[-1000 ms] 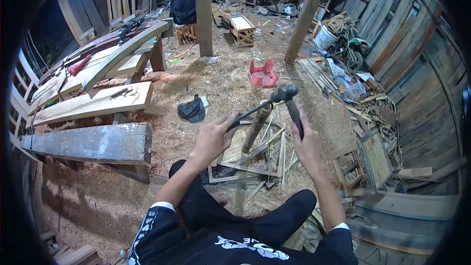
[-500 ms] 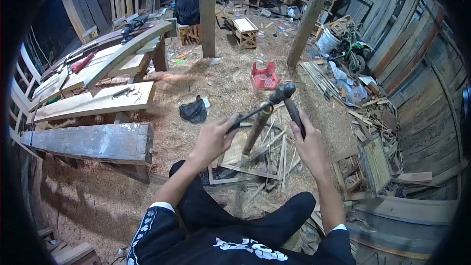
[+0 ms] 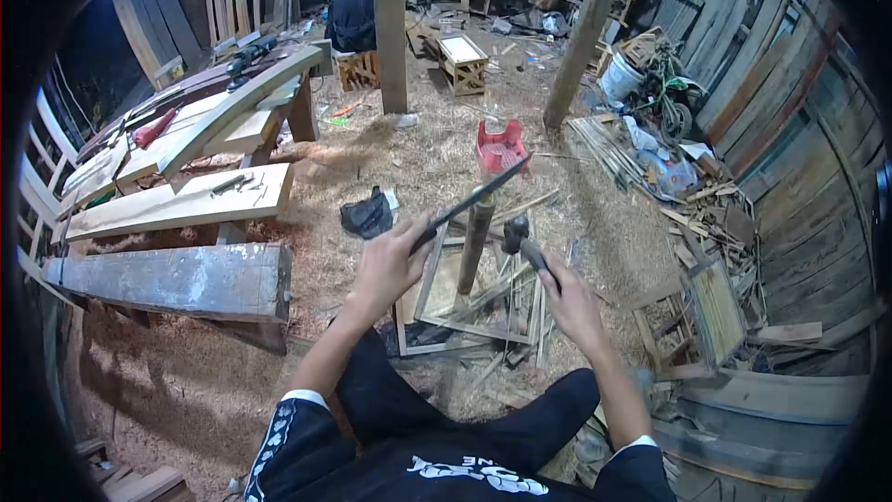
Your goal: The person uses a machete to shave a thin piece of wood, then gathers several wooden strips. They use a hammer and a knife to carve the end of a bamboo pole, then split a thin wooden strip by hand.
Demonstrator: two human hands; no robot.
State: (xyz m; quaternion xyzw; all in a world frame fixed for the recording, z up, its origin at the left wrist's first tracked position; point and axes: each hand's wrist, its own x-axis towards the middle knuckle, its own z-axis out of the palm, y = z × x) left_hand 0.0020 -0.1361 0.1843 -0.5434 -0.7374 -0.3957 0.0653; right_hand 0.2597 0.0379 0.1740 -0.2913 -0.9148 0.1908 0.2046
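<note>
My left hand (image 3: 388, 265) is closed round the handle of a long dark knife (image 3: 483, 191). Its blade slants up and away to the right, crossing over the top of an upright round wooden post (image 3: 472, 256). My right hand (image 3: 578, 307) grips a hammer (image 3: 531, 251), whose dark head is right of the post and lower than the blade. Around the foot of the post lie a board (image 3: 444, 281), a wooden frame (image 3: 465, 327) and several thin strips of wood (image 3: 539, 311).
Beyond the post sits a red plastic stool (image 3: 502, 141), with a black cloth (image 3: 368, 214) to its left. Planks on benches (image 3: 186, 195) line the left side. Scrap wood (image 3: 720, 223) and a small motorbike (image 3: 676, 98) are at right. A person in dark clothes (image 3: 353, 9) sits at the back.
The hammer has come down and nearer to me, away from the knife and post top. The knife's blade tip has swung up and now shows clear of the hammer head.
</note>
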